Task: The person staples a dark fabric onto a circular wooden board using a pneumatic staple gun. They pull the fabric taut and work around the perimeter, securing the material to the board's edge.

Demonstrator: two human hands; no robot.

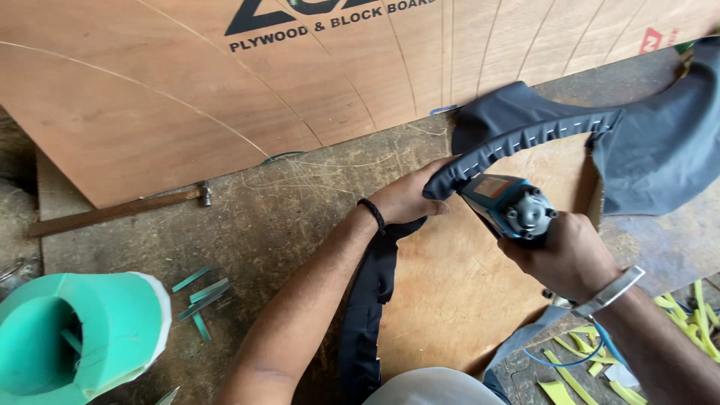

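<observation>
Left hand [405, 199] presses the dark fabric [525, 127] over the curved plywood panel [465, 277] on the table [285, 217], while the right hand [566, 251] grips a blue staple gun [506, 206] at the stapled edge, green foam [82, 334] well apart.

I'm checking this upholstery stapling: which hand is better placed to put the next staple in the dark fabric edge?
Probably the right hand: it grips the blue staple gun, whose nose sits at the padded fabric edge. The left hand is pressing the fabric down.
</observation>
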